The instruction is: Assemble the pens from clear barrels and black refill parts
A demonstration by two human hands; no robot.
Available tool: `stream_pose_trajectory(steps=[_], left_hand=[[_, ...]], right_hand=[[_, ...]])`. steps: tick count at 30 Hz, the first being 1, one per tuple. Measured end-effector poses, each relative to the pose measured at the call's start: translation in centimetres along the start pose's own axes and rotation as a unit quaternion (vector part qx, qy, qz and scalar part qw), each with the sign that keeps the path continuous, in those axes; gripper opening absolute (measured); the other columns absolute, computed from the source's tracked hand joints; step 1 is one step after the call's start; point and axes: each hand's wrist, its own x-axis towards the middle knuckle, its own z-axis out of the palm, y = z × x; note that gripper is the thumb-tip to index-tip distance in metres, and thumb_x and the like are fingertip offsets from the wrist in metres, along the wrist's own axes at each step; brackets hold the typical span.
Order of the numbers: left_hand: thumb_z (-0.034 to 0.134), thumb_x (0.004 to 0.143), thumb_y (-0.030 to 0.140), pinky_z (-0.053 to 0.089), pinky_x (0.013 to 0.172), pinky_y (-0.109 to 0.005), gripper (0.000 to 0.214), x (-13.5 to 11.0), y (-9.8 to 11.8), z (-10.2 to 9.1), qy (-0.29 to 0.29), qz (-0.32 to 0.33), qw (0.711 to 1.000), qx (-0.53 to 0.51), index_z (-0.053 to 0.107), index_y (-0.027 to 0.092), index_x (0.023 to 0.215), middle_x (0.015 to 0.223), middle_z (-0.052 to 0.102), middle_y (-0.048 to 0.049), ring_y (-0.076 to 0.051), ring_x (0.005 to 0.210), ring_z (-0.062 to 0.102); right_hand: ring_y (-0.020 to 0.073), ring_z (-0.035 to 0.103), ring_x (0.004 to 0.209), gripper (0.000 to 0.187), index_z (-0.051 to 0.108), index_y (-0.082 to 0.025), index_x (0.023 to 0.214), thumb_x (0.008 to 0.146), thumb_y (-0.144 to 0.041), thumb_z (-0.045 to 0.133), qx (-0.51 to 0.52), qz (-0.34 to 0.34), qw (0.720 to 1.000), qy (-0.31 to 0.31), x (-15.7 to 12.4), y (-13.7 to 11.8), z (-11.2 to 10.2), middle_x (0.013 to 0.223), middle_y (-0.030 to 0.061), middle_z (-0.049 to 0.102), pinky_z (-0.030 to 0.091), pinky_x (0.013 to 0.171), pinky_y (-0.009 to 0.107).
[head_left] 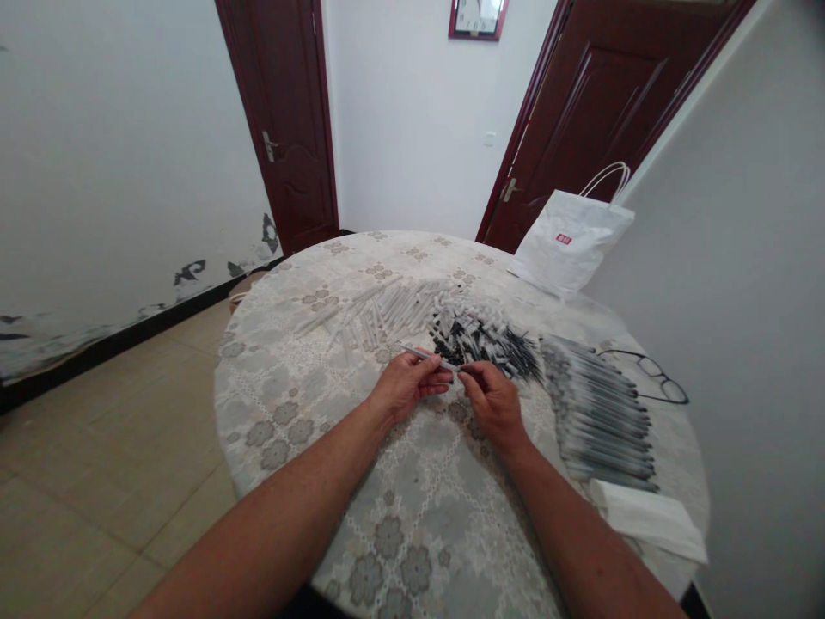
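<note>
Forearms (290,516) nearest, over tablecloth (277,425). Our left hand (407,384) pinches slim pen (416,352) mid-barrel; our right hand (495,402) pinches its right end, at near side of loose parts (478,339). We judge pen light, stiff, probably slippery; best gripped lightly along barrel.

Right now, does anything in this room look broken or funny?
Yes, the left wall looks damaged: near the floor, dark, ragged patches break up its white surface, as if it were peeling.
</note>
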Motion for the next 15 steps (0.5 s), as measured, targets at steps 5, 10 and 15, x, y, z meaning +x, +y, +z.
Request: stream_pose_trajectory(steps=[5, 10, 15], left_hand=[[0.077, 0.08, 0.033, 0.061, 0.069, -0.034, 0.026, 0.08, -0.05, 0.03, 0.009, -0.008, 1.0, 0.001, 0.063, 0.012, 0.087, 0.085, 0.075, -0.0122, -0.019, 0.07, 0.073], [0.077, 0.079, 0.034, 0.061, 0.069, -0.034, 0.027, 0.02, 0.16, 0.12, 0.01, -0.009, 1.0, -0.002, 0.064, 0.011, 0.085, 0.084, 0.075, -0.0125, -0.018, 0.067, 0.072], [0.079, 0.078, 0.03, 0.061, 0.073, -0.036, 0.026, -0.21, 0.17, 0.29, -0.01, -0.004, 1.0, -0.005, 0.063, 0.012, 0.086, 0.082, 0.074, -0.0109, -0.019, 0.071, 0.072]], right_hand=[[0.0206, 0.063, 0.086, 0.019, 0.066, -0.024, 0.102, 0.094, -0.036, 0.054, -0.026, -0.063, 0.998, 0.009, -0.05, -0.67, -0.28, 0.096, 0.0066, 0.068, 0.049, 0.078, 0.033], [0.02, 0.062, 0.086, 0.017, 0.065, -0.024, 0.101, 0.095, -0.035, 0.054, -0.035, -0.08, 0.996, 0.002, -0.05, -0.83, -0.35, 0.095, 0.006, 0.067, 0.049, 0.078, 0.032], [0.0178, 0.058, 0.073, 0.025, 0.063, -0.022, 0.088, 0.098, -0.038, 0.046, -0.063, -0.064, 0.996, -0.013, -0.09, -0.59, -0.46, 0.08, 0.0035, 0.064, 0.044, 0.072, 0.03]])
